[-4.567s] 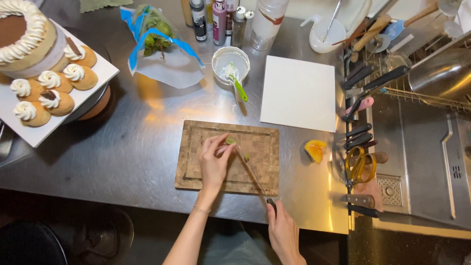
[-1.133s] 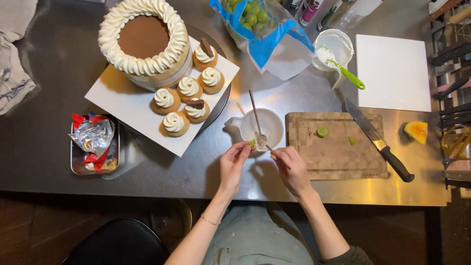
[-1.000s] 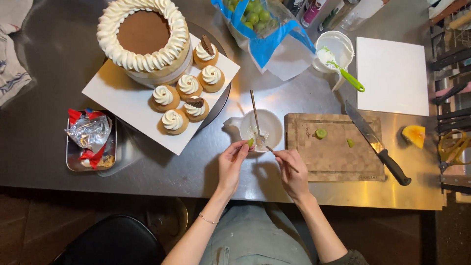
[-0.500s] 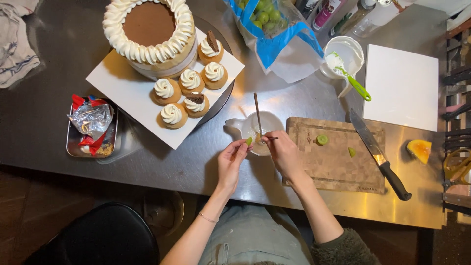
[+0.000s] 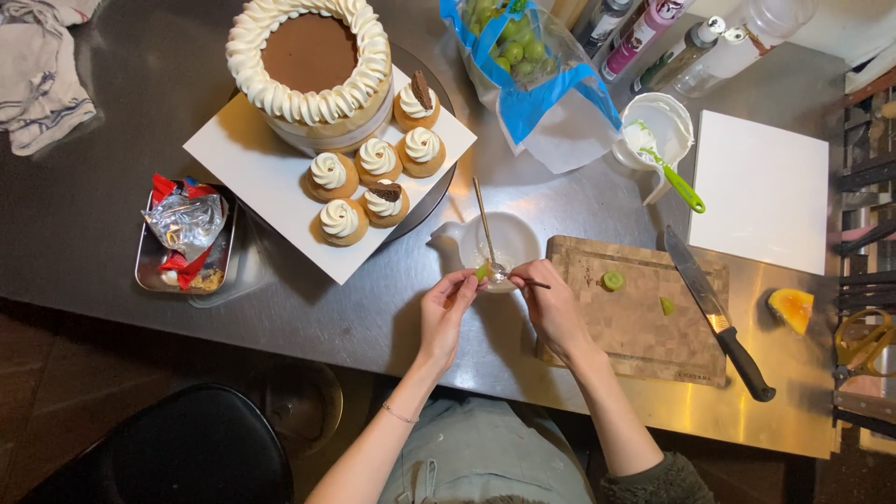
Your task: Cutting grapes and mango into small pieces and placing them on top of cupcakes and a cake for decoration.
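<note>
Pinching a green fruit piece (image 5: 482, 272) in our left hand (image 5: 444, 313), our right hand (image 5: 551, 303) grips a thin pick (image 5: 534, 283) beside the small white bowl (image 5: 492, 245) (near bench edge); two cut pieces (image 5: 612, 280) wait on the board (image 5: 644, 317), unused

Left hand (image 5: 444, 313) and right hand (image 5: 551, 308) pinch, fingertips close together.

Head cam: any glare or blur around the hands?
Head view: sharp overall; the steel table shows soft glare, brightest at the lower right. Left hand and right hand are evenly lit and unblurred, pinching a small green piece by the white bowl.
</note>
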